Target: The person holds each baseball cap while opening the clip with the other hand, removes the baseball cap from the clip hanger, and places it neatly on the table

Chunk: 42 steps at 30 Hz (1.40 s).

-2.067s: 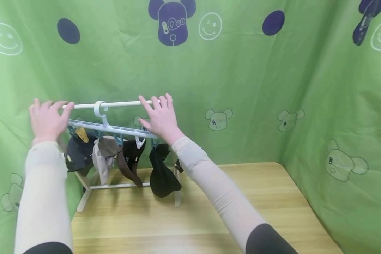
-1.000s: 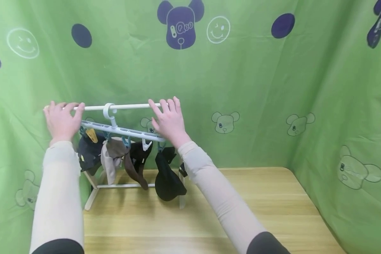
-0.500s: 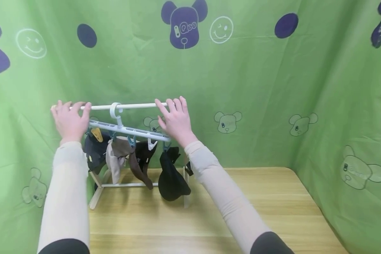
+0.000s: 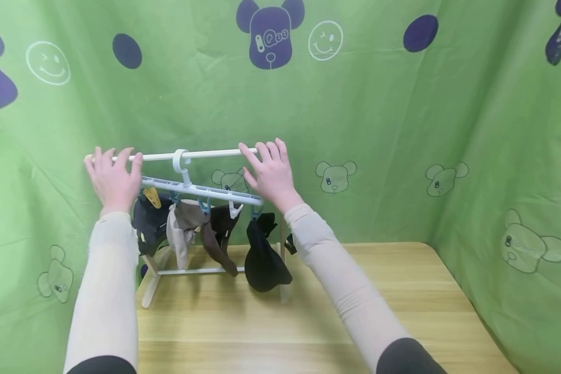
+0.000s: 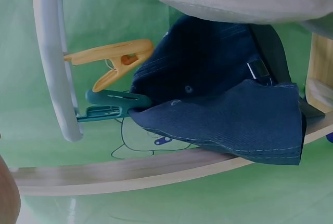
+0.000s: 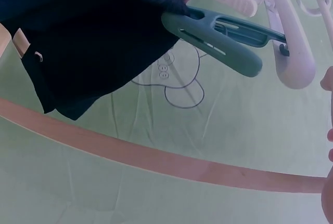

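My left hand (image 4: 117, 179) grips the left end of the white top rod (image 4: 159, 157) of a small wooden rack (image 4: 151, 291). Near the rod's right end, my right hand (image 4: 272, 174) holds it with fingers laid over the top. Between the hands, a pale blue clip hanger (image 4: 215, 192) hangs by its hook, tilted down to the right. Clipped to it are a navy cap (image 5: 223, 120), a beige cap (image 4: 184, 218), a dark brown cap (image 4: 217, 241) and a black cap (image 4: 264, 262). A yellow clip (image 5: 117, 63) and a white clip (image 4: 234, 210) show along the hanger.
The rack stands on a wood-grain table (image 4: 355, 311), towards its back left. Green printed curtain (image 4: 378, 114) encloses the back and sides. A white lower bar (image 4: 196, 271) joins the rack's legs near the tabletop.
Both hands have moved to the right with the rack, and the hanger and caps have travelled along with it. The head view has also turned slightly left. Each hand's hold looks unchanged.
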Motion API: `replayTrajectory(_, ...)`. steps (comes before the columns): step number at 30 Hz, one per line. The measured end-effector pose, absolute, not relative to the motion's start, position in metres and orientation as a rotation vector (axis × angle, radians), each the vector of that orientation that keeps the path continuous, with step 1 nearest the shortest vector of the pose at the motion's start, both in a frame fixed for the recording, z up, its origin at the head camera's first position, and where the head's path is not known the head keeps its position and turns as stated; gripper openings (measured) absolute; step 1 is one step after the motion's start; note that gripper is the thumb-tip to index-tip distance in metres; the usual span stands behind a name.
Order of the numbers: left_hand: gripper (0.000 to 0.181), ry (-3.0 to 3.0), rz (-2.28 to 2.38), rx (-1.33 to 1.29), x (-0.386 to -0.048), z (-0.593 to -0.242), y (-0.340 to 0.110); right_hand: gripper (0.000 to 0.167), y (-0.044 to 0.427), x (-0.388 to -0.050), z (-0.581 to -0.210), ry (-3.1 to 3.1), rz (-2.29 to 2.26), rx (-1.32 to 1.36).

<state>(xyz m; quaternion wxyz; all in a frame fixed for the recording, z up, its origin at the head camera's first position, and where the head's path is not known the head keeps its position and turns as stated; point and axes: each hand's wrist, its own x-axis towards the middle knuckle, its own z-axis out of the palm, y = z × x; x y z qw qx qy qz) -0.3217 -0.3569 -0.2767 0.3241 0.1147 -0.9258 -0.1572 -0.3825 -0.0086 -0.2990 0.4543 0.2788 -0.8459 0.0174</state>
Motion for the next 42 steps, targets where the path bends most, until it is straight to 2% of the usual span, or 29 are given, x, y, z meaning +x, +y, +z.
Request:
replayTrajectory(9,0.064,-2.393,-0.390,0.240,-0.321,-0.282,-0.348,0.055,0.007,-0.383,-0.296,-2.089,0.053,0.692)
replayTrajectory(42,0.056,-2.167,-0.344,0.037,-0.339,-0.302,-0.297,0.048,0.070,-0.390,-0.304,-1.990,0.137,0.679)
